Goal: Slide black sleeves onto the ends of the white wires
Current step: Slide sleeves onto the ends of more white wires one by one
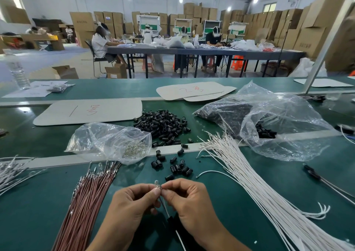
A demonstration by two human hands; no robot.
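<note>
1. Hanging between your wrists, one black sleeve [170, 219] sits threaded on a thin lead, well below your fingers and touched by neither hand.
2. Below it a white wire [180, 238] runs on towards you and out of view.
3. At the lead's top end a small clear bulb [156, 183] pokes up where your two hands meet.
4. Your left hand [130, 206] pinches that bulb with curled fingers [155, 192]; your right hand [192, 202] pinches it at the base from the other side, fingers [165, 188] curled too.
5. Just beyond your hands, loose black sleeves [176, 167] lie scattered on the green surface [38, 212], with a larger pile of sleeves [163, 125] further back.
6. To your right lies a bundle of white wires [249, 183], fanned out; to your left, a bundle of reddish-brown wires [86, 202].
7. Behind the brown bundle rests a small clear bag [111, 141] holding clear bulbs, and far right a large clear bag [278, 126] holds more black parts.
</note>
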